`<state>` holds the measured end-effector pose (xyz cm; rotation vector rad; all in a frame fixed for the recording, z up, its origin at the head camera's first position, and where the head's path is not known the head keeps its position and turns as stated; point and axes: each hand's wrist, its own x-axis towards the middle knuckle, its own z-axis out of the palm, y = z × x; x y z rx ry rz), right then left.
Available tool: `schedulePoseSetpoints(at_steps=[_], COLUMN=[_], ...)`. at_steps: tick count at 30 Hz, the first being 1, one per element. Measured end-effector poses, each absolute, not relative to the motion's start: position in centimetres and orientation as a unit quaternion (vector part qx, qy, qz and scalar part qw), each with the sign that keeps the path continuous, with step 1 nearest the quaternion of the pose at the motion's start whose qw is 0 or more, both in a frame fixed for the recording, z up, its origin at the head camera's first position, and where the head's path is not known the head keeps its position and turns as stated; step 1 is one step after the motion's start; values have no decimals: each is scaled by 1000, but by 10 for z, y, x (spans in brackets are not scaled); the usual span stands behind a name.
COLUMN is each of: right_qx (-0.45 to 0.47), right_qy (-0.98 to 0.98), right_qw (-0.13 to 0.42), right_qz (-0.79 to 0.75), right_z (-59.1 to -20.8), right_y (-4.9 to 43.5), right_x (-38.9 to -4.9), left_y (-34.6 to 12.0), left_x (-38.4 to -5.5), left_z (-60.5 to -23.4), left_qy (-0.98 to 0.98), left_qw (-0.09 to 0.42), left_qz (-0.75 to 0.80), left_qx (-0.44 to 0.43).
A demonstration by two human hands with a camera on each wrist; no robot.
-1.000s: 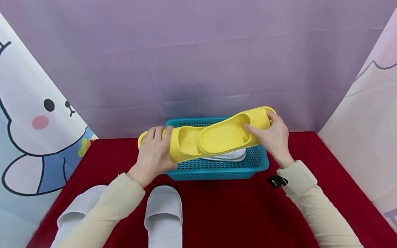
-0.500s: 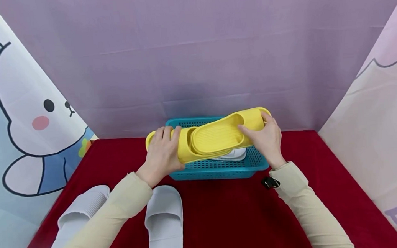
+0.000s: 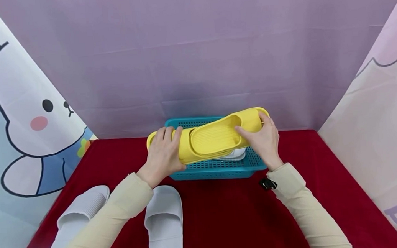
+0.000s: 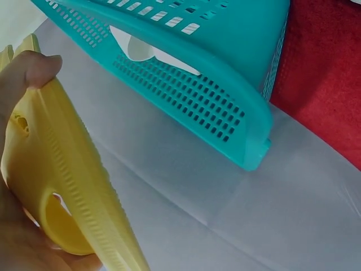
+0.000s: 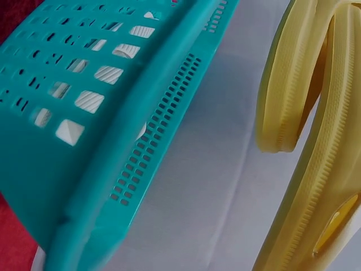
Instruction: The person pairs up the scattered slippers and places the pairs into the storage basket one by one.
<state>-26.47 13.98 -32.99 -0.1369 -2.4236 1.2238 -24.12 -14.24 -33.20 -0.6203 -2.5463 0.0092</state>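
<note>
Above the teal basket [image 3: 209,174], two yellow slippers point opposite ways, one tucked heel-first into the other. My left hand [image 3: 161,152] grips the left yellow slipper [image 3: 186,145] around its toe strap, thumb on the near side. The right yellow slipper [image 3: 216,136] lies on top of it, its toe tilted up to the right. My right hand [image 3: 264,138] holds this slipper's toe strap, thumb reaching inside the opening. Both wrist views show the slippers' ribbed edges beside the basket. White footwear [image 3: 233,155] lies in the basket, mostly hidden by the yellow slippers.
Two white slippers rest on the red cloth [image 3: 226,222] at the front left: one white slipper [image 3: 164,226] left of centre, another white slipper [image 3: 83,205] partly behind my left sleeve. A purple curtain [image 3: 193,55] rises behind the basket, with printed panels at both sides.
The right yellow slipper has slid left, deeper into the other one. My hands have come closer together, each keeping its grip. The basket and white slippers have stayed put.
</note>
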Motion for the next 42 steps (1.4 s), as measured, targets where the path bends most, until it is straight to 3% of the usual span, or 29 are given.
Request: schedulePoseSetpoints(at_steps=[20,42], right_qx=[-20,-21], right_qy=[-867,-863], right_qw=[209,196], right_qz=[452,465], right_z=[-330,-330], right_y=[126,121], right_x=[-256,-249], left_y=[-139,-153], left_x=[-241,-257], left_z=[-335,-350], left_qy=[-936,-882], left_qw=[257,309], left_qz=[10,-54], left_qx=[-241,-351])
